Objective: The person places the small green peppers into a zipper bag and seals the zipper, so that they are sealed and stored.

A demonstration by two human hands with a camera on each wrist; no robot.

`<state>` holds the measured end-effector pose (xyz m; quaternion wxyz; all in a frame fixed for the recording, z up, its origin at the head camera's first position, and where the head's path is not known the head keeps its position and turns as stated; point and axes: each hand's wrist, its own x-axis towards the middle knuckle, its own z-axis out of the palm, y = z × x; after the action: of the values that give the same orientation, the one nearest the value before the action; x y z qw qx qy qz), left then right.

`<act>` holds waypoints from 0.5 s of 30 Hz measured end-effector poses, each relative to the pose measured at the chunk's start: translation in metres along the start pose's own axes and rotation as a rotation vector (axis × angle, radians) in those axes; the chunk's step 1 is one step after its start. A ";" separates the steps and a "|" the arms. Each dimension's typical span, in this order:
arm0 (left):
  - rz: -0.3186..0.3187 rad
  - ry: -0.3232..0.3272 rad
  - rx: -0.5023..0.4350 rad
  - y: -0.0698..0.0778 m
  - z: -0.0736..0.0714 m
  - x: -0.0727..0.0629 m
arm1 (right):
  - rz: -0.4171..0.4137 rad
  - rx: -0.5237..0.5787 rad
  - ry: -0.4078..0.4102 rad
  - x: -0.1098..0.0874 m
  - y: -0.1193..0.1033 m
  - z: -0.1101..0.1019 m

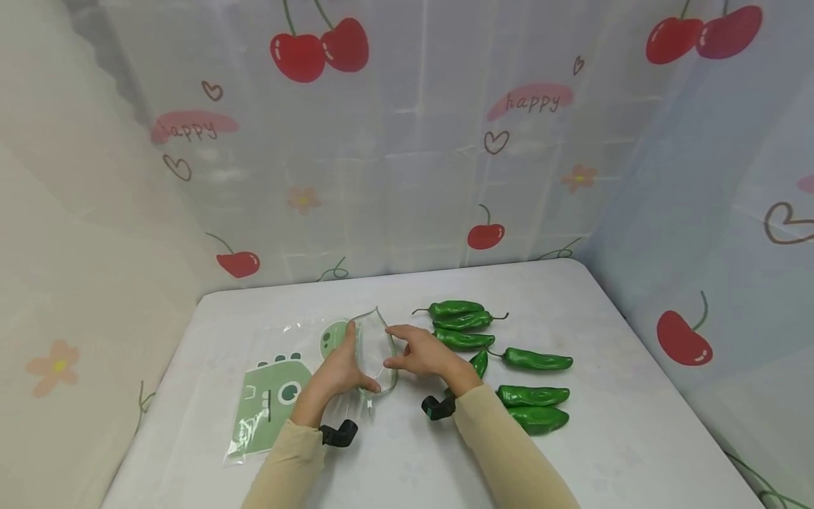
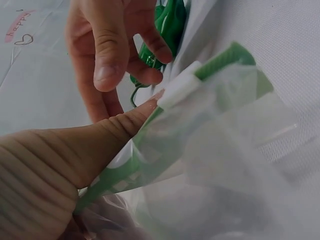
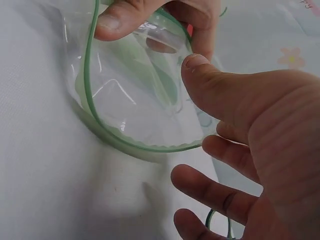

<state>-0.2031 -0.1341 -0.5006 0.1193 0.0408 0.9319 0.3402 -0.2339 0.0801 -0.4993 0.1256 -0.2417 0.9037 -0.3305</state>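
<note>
A clear zip bag (image 1: 270, 420) with green cartoon prints lies on the left of the table, its green-edged mouth spread on the right side. My left hand (image 1: 340, 369) grips the mouth, thumb along the near edge and fingers at the far edge. In the left wrist view a white slider (image 2: 179, 91) sits on the green zip by that thumb. My right hand (image 1: 425, 357) is at the mouth's right side, fingers spread and relaxed; in the right wrist view its thumb and a fingertip come close to the rim (image 3: 150, 148). Whether they touch it, I cannot tell.
Several green peppers lie to the right: a group at the back (image 1: 463, 322), a single one (image 1: 537, 359), and a pair (image 1: 537, 419) beside my right forearm. One pepper (image 1: 480, 362) is partly hidden by my right wrist. A cherry-printed curtain (image 1: 394, 177) surrounds the white table (image 1: 636, 424).
</note>
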 end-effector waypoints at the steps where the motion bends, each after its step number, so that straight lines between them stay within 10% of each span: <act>1: -0.001 0.000 0.002 0.000 0.000 0.000 | 0.004 0.009 -0.003 -0.001 -0.001 -0.001; 15: -0.001 0.021 0.008 -0.001 0.001 0.000 | -0.040 0.056 0.013 -0.021 0.001 -0.024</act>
<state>-0.2023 -0.1340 -0.5020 0.1096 0.0375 0.9345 0.3367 -0.2253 0.1044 -0.4801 0.1197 -0.2539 0.8899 -0.3596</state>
